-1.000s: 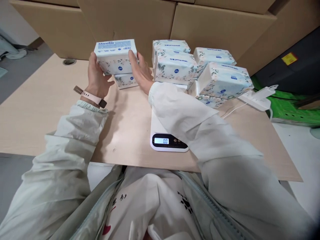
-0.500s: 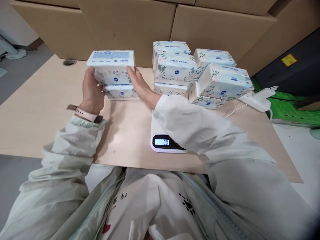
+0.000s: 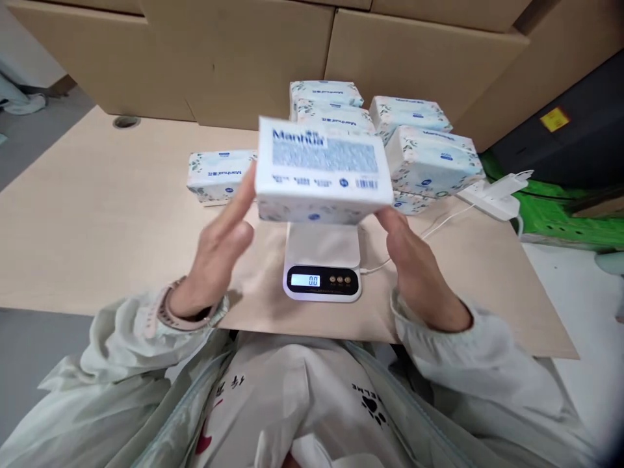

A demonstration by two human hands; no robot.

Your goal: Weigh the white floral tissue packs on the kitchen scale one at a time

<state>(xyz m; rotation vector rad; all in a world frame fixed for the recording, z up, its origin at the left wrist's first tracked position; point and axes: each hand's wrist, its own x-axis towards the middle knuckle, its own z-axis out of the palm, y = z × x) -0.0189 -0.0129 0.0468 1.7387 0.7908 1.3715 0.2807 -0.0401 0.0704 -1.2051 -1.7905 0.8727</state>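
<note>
A white and blue tissue pack (image 3: 322, 166) is held up between both hands, above a white digital scale (image 3: 322, 250) whose display reads 0.0. My left hand (image 3: 214, 260) presses its left end, and my right hand (image 3: 419, 266) grips its lower right corner. Another tissue pack (image 3: 219, 175) lies on the table just behind my left fingers. Several more packs (image 3: 433, 159) are stacked at the back right, partly hidden by the held one.
Cardboard boxes (image 3: 258, 65) form a wall behind the wooden table (image 3: 97, 227). A white power strip (image 3: 492, 198) with a cable running to the scale sits at the right edge, near a green crate (image 3: 570, 224).
Both hands have lifted the top pack off the left stack and carried it right, over the scale. One pack stays behind at the left. The scale is now less covered by the sleeve.
</note>
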